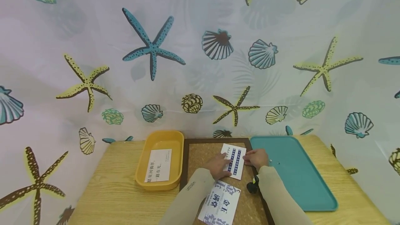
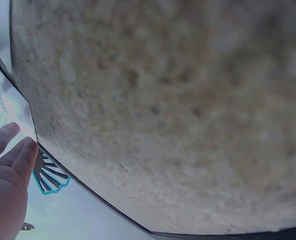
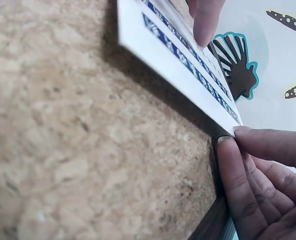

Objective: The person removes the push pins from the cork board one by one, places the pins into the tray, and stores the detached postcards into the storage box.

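A white card with dark-blue bands of printed characters lies near the top of a cork board with a dark frame. My left hand rests straight fingers on the card's left part. At the card's right edge, my right hand pinches it between thumb and index finger. In the right wrist view the card slants above the cork, its near edge casting a shadow. Lower on the board, a second white card with purple-blue lettering has a small round pin head near its upper right corner.
Left of the board stands a yellow tray holding a white printed card. A teal tray on the right bears small metallic pieces. Beside my right wrist is a small black object. A patterned curtain hangs behind.
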Demonstrator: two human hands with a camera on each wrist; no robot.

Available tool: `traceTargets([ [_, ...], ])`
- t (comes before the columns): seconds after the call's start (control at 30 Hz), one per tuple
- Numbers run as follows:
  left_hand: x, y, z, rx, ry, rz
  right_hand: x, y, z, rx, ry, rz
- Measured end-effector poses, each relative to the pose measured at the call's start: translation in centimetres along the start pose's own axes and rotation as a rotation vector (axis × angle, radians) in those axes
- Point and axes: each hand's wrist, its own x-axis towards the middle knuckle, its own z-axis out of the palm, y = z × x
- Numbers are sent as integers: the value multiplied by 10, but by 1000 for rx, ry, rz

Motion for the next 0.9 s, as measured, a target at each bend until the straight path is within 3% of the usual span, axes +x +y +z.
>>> traceTargets([
  [0.37, -17, -16, -12, -90, 97, 37, 2, 2, 2, -8, 7, 4],
  [0.67, -35, -35, -21, 24, 265, 157, 0, 2, 3, -8, 23, 10],
  [0.9, -53, -48, -27, 76, 403, 68, -1, 1, 3, -1, 15, 4],
])
